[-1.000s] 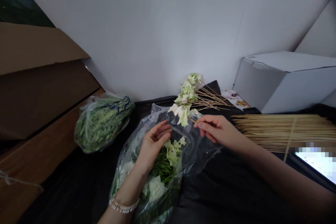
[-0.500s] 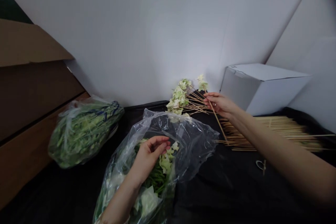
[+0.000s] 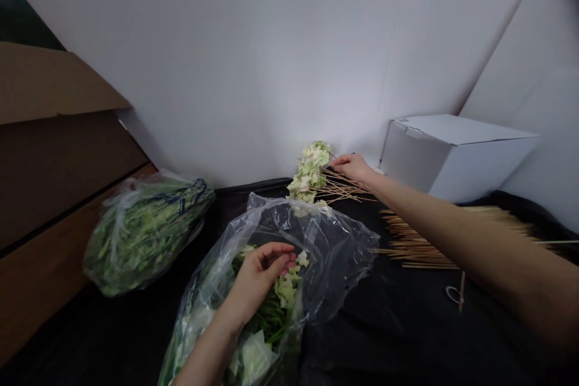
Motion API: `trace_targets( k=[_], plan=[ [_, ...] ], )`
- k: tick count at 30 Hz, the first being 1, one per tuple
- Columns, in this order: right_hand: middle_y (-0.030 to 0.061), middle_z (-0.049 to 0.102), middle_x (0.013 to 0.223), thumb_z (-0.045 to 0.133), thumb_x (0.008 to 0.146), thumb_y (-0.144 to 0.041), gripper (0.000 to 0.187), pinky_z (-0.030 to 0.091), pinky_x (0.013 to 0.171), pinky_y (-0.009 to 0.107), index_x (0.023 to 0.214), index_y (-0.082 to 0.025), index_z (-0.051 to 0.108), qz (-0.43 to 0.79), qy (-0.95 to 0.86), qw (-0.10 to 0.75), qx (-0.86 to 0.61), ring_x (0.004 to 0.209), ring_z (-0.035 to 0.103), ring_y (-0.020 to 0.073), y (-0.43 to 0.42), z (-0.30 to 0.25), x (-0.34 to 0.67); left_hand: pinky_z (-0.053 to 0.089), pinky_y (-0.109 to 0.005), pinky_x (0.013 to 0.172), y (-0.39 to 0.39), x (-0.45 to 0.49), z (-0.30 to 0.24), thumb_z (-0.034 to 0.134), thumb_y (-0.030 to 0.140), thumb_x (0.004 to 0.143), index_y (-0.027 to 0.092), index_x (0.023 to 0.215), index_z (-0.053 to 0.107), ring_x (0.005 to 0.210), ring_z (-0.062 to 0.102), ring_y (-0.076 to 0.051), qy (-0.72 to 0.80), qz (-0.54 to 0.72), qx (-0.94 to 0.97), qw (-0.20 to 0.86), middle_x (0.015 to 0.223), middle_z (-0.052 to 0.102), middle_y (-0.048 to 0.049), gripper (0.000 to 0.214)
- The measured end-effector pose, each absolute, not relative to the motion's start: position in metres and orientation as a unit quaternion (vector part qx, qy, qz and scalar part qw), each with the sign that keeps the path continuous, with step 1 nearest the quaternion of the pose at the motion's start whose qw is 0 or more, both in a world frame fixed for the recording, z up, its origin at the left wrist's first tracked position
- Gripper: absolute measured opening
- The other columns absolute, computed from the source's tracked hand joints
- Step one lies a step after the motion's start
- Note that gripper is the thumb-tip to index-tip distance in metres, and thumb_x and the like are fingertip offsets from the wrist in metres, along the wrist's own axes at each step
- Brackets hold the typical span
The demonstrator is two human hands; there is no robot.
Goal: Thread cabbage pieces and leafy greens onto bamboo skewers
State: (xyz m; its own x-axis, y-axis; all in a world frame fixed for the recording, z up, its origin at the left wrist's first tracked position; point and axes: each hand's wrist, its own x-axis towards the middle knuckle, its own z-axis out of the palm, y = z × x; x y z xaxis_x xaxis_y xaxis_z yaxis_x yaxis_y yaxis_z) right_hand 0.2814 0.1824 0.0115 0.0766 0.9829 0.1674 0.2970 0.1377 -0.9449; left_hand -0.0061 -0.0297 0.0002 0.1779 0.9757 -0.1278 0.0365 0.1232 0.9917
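My right hand [image 3: 351, 167] reaches to the pile at the wall, fingers pinched at a thin wooden skewer [image 3: 332, 156] beside the leafy ends. The pile is made of several skewers [image 3: 341, 188] with pale green cabbage pieces [image 3: 312, 167] threaded on their left ends. My left hand [image 3: 265, 265] hovers over an opened clear plastic bag [image 3: 332, 241], fingers loosely curled, thumb apart from them, nothing visible between. Just beside its fingertips lie torn cabbage pieces [image 3: 286, 291], over long green stems [image 3: 269, 316] in the bag.
A bundle of bare skewers [image 3: 420, 247] lies at right, partly behind my right forearm. Nearby are a small ring [image 3: 452, 295] and a short stick [image 3: 462, 292]. A white box [image 3: 461, 157] stands behind. At left sit a tied bag of greens [image 3: 149, 232] and a cardboard box [image 3: 58, 157].
My right hand has moved left, bringing the cabbage skewer from upright down to the pile. My left hand stays almost in place over the bag. The view has shifted slightly.
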Motion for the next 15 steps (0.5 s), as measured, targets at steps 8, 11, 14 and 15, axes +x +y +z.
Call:
trace_targets(
  k=[8, 11, 14, 15],
  plan=[
    [0.0089, 0.06, 0.124, 0.059, 0.094, -0.036, 0.034, 0.053, 0.087, 0.043, 0.123, -0.018, 0.058, 0.197, -0.644, 0.368, -0.642, 0.104, 0.062, 0.0224, 0.212, -0.025, 0.267, 0.05, -0.027, 0.07, -0.029, -0.006, 0.0, 0.082, 0.048, 0.064, 0.016, 0.091, 0.072, 0.078, 0.068, -0.018, 0.503, 0.399, 0.522, 0.561, 0.086, 0.076, -0.0066, 0.043],
    [0.0086, 0.06, 0.124, 0.058, 0.094, -0.036, 0.033, 0.053, 0.087, 0.043, 0.122, -0.018, 0.059, 0.156, -0.658, 0.325, -0.661, 0.104, 0.062, 0.0224, 0.216, -0.034, 0.266, 0.05, -0.027, 0.07, -0.028, -0.006, 0.0, 0.081, 0.048, 0.065, 0.016, 0.092, 0.072, 0.079, 0.068, -0.018, 0.504, 0.396, 0.525, 0.56, 0.086, 0.076, -0.0065, 0.042],
    [0.0088, 0.06, 0.124, 0.058, 0.095, -0.035, 0.032, 0.053, 0.087, 0.042, 0.122, -0.019, 0.059, 0.116, -0.678, 0.286, -0.668, 0.104, 0.062, 0.022, 0.218, -0.035, 0.269, 0.05, -0.027, 0.07, -0.028, -0.006, 0.0, 0.081, 0.047, 0.066, 0.016, 0.092, 0.072, 0.079, 0.068, -0.018, 0.506, 0.393, 0.526, 0.559, 0.087, 0.076, -0.0065, 0.042],
    [0.0088, 0.06, 0.124, 0.058, 0.095, -0.035, 0.032, 0.053, 0.087, 0.042, 0.122, -0.019, 0.059, 0.102, -0.686, 0.273, -0.666, 0.104, 0.062, 0.0219, 0.218, -0.034, 0.27, 0.05, -0.027, 0.071, -0.028, -0.006, 0.0, 0.08, 0.047, 0.066, 0.016, 0.092, 0.072, 0.079, 0.068, -0.018, 0.508, 0.391, 0.526, 0.559, 0.088, 0.076, -0.0066, 0.041]
  ],
)
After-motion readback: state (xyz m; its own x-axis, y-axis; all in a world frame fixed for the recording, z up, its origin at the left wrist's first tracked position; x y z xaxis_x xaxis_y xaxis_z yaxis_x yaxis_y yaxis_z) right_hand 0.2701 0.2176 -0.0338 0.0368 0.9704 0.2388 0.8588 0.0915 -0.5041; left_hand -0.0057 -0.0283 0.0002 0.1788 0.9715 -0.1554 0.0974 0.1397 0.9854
